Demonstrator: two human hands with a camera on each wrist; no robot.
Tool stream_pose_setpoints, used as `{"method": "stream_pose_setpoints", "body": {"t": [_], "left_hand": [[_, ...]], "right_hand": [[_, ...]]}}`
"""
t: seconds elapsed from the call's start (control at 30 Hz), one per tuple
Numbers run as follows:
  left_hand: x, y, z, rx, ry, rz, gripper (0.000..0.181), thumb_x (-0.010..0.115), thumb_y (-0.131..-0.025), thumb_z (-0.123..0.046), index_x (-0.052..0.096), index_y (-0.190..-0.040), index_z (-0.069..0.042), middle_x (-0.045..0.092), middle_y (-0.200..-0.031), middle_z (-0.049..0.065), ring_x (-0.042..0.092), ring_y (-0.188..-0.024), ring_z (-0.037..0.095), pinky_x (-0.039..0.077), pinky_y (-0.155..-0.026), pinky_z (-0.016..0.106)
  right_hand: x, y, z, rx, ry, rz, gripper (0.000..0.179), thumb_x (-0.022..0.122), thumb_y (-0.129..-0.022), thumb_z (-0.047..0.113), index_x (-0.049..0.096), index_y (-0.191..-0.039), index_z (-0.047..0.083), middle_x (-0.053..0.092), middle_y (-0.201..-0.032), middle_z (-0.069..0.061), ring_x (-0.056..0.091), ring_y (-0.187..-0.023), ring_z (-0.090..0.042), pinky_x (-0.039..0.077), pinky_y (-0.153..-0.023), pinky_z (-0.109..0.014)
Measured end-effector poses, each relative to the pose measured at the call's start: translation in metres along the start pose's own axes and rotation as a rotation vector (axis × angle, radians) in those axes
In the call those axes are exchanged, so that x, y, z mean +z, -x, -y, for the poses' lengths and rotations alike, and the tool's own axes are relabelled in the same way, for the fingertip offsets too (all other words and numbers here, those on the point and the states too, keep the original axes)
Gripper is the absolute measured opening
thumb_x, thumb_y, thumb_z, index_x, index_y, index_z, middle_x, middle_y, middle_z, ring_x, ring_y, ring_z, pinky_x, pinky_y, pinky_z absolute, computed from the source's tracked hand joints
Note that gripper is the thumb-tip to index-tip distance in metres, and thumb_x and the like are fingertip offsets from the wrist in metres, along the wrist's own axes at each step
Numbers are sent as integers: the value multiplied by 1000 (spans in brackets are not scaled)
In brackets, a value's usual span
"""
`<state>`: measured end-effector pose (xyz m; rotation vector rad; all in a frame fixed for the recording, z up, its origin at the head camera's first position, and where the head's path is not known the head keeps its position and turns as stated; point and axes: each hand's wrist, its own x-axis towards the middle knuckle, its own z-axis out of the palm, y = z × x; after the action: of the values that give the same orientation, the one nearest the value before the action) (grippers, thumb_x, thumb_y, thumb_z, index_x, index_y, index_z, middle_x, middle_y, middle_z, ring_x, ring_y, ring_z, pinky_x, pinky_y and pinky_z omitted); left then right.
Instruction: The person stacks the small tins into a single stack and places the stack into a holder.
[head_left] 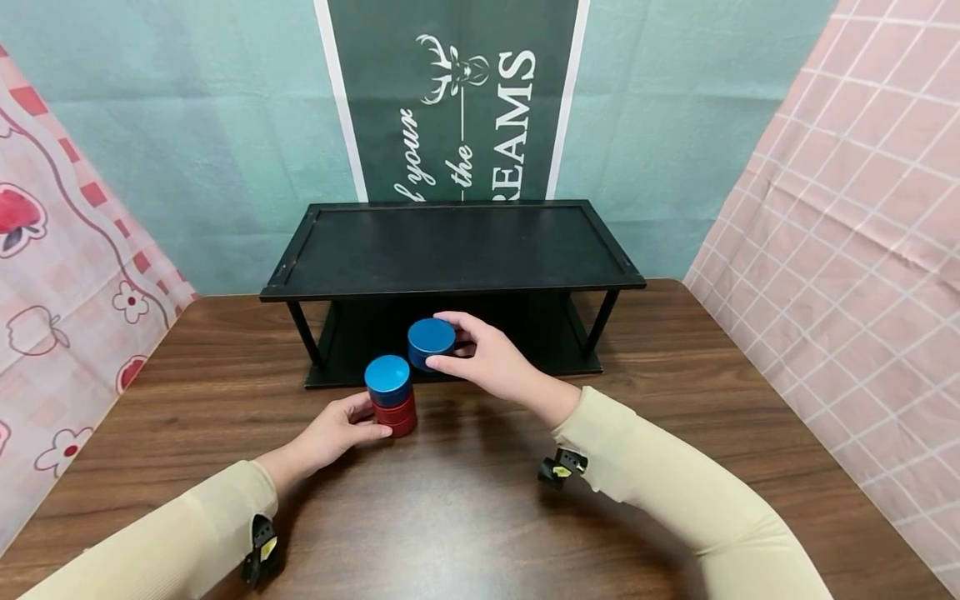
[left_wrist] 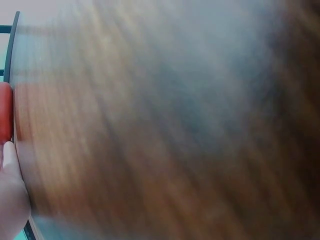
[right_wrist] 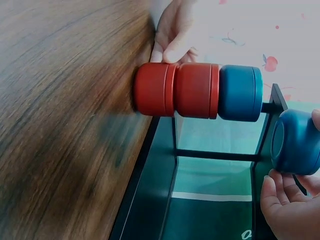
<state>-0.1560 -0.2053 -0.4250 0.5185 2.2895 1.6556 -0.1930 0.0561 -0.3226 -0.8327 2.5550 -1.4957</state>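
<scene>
Two red tins stand one on the other, the lower one (right_wrist: 151,90) on the table and the upper one (right_wrist: 194,91) bearing a blue tin (head_left: 388,380) with a flat lid. My left hand (head_left: 339,429) grips this stack low down from the left, its thumb at the front of the red part. A second blue tin (head_left: 431,346) is held between the thumb and fingers of my right hand (head_left: 495,357). It is off the table, right of the stack's top, and the right wrist view shows its rounded base. At the left wrist view's edge, only part of a red tin (left_wrist: 5,112) shows.
Behind the tins stands a black two-level rack (head_left: 457,250) on the brown wooden table (head_left: 465,533). A green cloth (head_left: 225,150) with lettering hangs at the back, and patterned pink cloths flank the table on both sides.
</scene>
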Motion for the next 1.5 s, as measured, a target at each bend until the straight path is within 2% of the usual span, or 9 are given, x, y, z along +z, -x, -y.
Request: {"method": "stream_pose_setpoints", "body": {"t": [0.23, 0.43, 0.67, 0.87, 1.17, 1.5], "left_hand": [[0, 0, 0, 10, 4, 6, 54, 67, -87, -17, 46, -134, 0, 53, -130, 17, 47, -122, 32, 38, -100, 44], [0, 0, 2, 11, 2, 15, 54, 66, -87, -17, 46, -134, -1, 53, -130, 16, 47, -122, 32, 38, -100, 44], [-1, -1, 1, 26, 5, 17, 53, 66, -87, -16, 46, -134, -1, 53, -130, 16, 47, -122, 31, 37, -101, 46], [-1, 0, 1, 30, 5, 15, 53, 66, -87, -15, 46, -134, 0, 53, -130, 16, 47, -122, 31, 38, -100, 43], [-1, 0, 1, 38, 8, 15, 53, 67, -86, -14, 46, -133, -1, 54, -129, 16, 49, -121, 30, 38, -100, 42], [-1, -1, 0, 28, -1, 14, 54, 67, -86, -15, 46, -134, -1, 54, -129, 15, 48, -121, 29, 38, -100, 43]], "right_hand": [[7, -5, 3, -13, -12, 12, 55, 72, -83, 23, 49, -132, 11, 58, -117, -3, 57, -98, -16, 49, -86, -26], [14, -8, 5, -18, -21, 34, 56, 72, -83, 23, 49, -132, 10, 57, -117, -4, 56, -99, -17, 49, -89, -34], [25, -12, 7, -31, 4, 60, 58, 72, -83, 27, 48, -134, 12, 56, -121, -2, 55, -102, -15, 48, -87, -25], [33, -16, 10, -48, 23, 102, 59, 71, -84, 27, 46, -135, 12, 54, -125, -2, 53, -105, -14, 48, -87, -25], [39, -18, 13, -72, 28, 124, 61, 71, -84, 26, 45, -136, 10, 52, -127, -4, 53, -106, -16, 48, -90, -35], [39, -17, 10, -86, 48, 139, 64, 71, -84, 27, 41, -139, 10, 51, -129, -4, 52, -107, -15, 48, -90, -32]]}}
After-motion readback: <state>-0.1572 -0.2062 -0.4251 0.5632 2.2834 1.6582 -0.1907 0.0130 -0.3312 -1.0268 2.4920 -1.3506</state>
